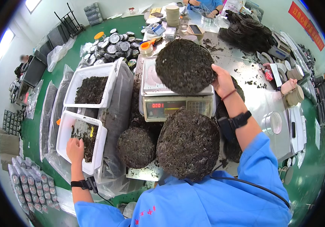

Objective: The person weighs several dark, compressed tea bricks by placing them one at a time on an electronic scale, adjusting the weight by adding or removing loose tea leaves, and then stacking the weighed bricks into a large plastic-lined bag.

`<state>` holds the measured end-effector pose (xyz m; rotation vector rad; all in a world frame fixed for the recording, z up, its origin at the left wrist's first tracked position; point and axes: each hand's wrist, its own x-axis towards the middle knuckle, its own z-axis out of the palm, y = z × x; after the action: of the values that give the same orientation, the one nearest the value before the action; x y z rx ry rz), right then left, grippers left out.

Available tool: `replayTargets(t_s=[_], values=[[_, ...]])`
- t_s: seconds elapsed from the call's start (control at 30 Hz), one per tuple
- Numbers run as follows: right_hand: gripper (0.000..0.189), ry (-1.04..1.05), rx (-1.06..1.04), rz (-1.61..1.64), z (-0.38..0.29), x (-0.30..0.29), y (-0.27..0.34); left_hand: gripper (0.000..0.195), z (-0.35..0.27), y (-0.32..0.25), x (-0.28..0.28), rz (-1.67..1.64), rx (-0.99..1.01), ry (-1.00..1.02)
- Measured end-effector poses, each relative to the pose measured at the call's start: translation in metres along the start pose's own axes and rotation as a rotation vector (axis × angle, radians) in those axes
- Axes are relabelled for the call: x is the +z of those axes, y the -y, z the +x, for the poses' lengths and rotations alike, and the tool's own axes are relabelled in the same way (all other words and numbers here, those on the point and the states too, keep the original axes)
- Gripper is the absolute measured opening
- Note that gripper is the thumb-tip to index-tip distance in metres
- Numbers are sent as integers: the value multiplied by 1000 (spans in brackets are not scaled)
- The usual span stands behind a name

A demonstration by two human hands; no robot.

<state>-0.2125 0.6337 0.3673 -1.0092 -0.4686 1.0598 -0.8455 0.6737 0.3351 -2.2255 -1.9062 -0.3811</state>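
Note:
My right hand (224,81) grips the right edge of a round, flat cake of dried dark seaweed (184,66), which covers much of the pan of a digital scale (151,109). The scale's red display reads 0.001. My left hand (75,149) is down in the lower white plastic tray (101,142), at loose dark seaweed scraps (88,147); its fingertips are hidden, so a pinched bit cannot be made out. A yellow piece (91,131) lies in that tray. Nearer my body are a large seaweed cake (188,144) and a smaller one (136,147).
An upper white tray (110,85) holds more scraps, beside filled plastic bags (118,113). Orange-cored tape (147,46) and many round packs (117,45) lie beyond. A seaweed stack (244,32) stands at back right, a clear round container (273,122) at right. A co-worker's hands (205,8) are across the table.

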Motion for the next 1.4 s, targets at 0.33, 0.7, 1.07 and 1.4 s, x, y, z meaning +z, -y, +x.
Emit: replayTargets(t_s=[0.33,0.7,1.07,1.4], values=[[52,630,-199,-978,-145,16,58,76,-22,-254,-137,-754,918,437],[102,998,-476,-1606,-250,21,25,45,-40,-295,-113,-533,1320,297],[56,665,-897,-1276,-221,21,63,45,-61,-262,-80,-1217,383,-142],[42,4,-457,-386,-153,27,77,101,-128,-154,58,-145,559,561]])
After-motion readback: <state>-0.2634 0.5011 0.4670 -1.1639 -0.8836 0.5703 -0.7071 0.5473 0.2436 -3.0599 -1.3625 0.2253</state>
